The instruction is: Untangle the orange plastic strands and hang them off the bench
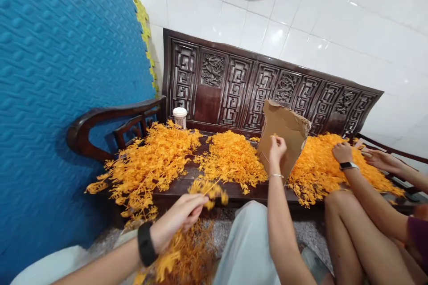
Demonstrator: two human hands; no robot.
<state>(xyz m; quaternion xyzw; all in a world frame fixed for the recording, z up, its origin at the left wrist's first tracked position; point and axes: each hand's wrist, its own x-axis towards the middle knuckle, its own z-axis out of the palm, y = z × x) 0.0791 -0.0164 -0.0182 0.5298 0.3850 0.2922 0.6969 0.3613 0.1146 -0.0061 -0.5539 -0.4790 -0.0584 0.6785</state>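
head view: carved wooden bench (210, 103), its right end partly hidden.
left hand (187, 211): fingers closed on a motion-blurred orange flower sprig (209, 189), near the bench's front edge.
right hand (278, 148): fingertips pinched together on an orange bit (274, 136), too small to make out.
cardboard sheet (284, 127): upright on the seat, hiding some backrest.
flower heaps (230, 156): along the seat, the left one overhanging the front left corner.
white tub (179, 118): by the back edge, base hidden.
co-worker's hands (343, 153): over the right heap, body cut off.
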